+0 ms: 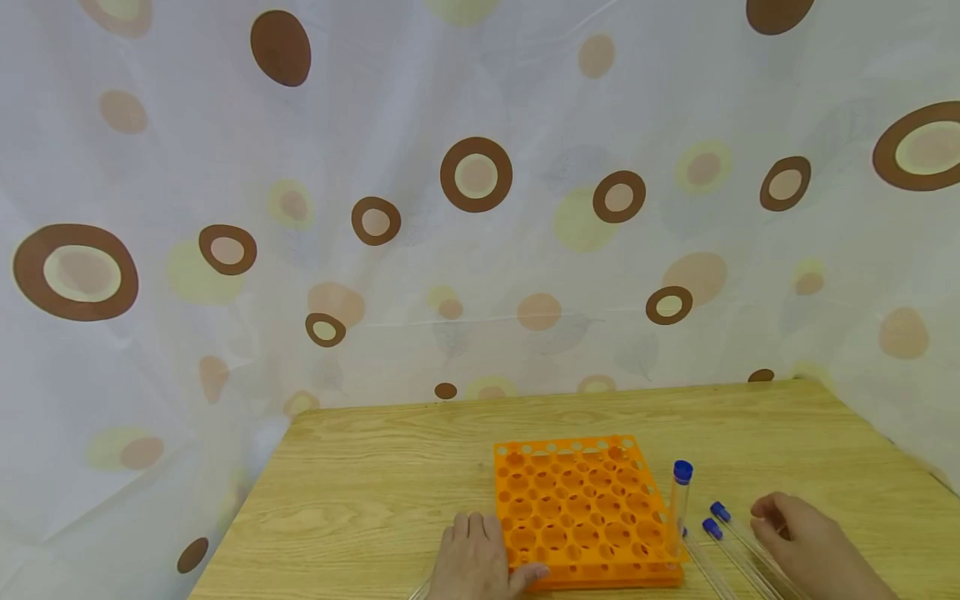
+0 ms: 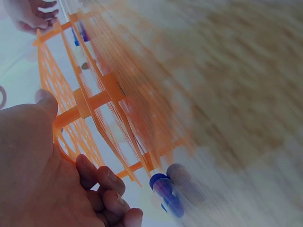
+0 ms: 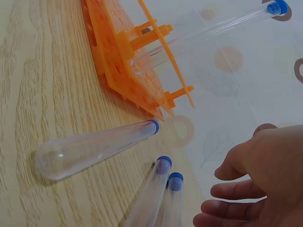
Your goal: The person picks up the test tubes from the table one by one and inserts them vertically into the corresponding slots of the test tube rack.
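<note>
An orange test tube rack [image 1: 577, 533] stands on the table, its top full of round holes. My left hand [image 1: 474, 557] grips its near left corner, with the thumb along the front edge and the fingers at the left side. One clear test tube [image 1: 678, 504] with a blue cap stands upright in the rack's right side. To the right lie three more capped tubes, among them a tube [image 3: 94, 149] beside the rack and a tube [image 3: 149, 194] farther out. My right hand [image 1: 813, 542] hovers over these, fingers loosely bent, holding nothing.
Left of the rack lie blue-capped tubes [image 2: 161, 184], close to my left fingers. The wooden table [image 1: 375, 475] reaches back to a white curtain [image 1: 525, 250] printed with brown and yellow circles, which also hangs along both sides.
</note>
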A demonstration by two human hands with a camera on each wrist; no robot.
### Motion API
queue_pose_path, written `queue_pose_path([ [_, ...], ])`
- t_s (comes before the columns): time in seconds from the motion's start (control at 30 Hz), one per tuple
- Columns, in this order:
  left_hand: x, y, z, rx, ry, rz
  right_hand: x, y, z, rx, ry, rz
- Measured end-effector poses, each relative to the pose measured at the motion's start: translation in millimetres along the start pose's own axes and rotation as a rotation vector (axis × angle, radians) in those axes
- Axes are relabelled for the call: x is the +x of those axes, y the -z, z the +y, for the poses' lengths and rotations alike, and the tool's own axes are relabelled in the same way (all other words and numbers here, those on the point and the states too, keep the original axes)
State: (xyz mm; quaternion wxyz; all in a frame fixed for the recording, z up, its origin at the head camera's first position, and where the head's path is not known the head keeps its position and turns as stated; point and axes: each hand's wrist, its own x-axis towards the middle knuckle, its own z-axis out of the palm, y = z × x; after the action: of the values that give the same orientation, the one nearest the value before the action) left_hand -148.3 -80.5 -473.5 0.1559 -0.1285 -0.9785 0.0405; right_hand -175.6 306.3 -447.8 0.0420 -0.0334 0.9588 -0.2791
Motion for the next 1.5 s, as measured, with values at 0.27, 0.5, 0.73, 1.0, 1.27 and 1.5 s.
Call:
queue_pose_path([
  [0.27, -0.1, 1.3, 0.3, -0.014, 0.005, -0.012, 4.4, -9.1, 11.7, -0.034, -0.076, -0.042],
  [0.5, -0.3, 2.5, -0.5, -0.008, -0.011, -0.010, 7.1, -11.8, 20.6, -0.055, -0.094, -0.086],
  [0.73, -0.6, 1.8, 0.2, -0.011, -0.008, -0.013, 6.2, -14.1, 20.1, -0.058, -0.082, -0.109],
  [1.0, 1.4, 3.2, -0.8, -0.035, -0.010, -0.046, 6.4, -17.6, 21.8, -0.077, -0.056, -0.084],
  [1.27, 1.1, 3.4, -1.3, -0.062, 0.003, -0.080, 8.5, -21.2, 24.5, -0.043, -0.064, -0.098],
  [1.5, 0.4, 2.2, -0.9, -0.060, 0.004, -0.043, 7.7, -21.0, 23.8, -0.065, -0.062, -0.079],
])
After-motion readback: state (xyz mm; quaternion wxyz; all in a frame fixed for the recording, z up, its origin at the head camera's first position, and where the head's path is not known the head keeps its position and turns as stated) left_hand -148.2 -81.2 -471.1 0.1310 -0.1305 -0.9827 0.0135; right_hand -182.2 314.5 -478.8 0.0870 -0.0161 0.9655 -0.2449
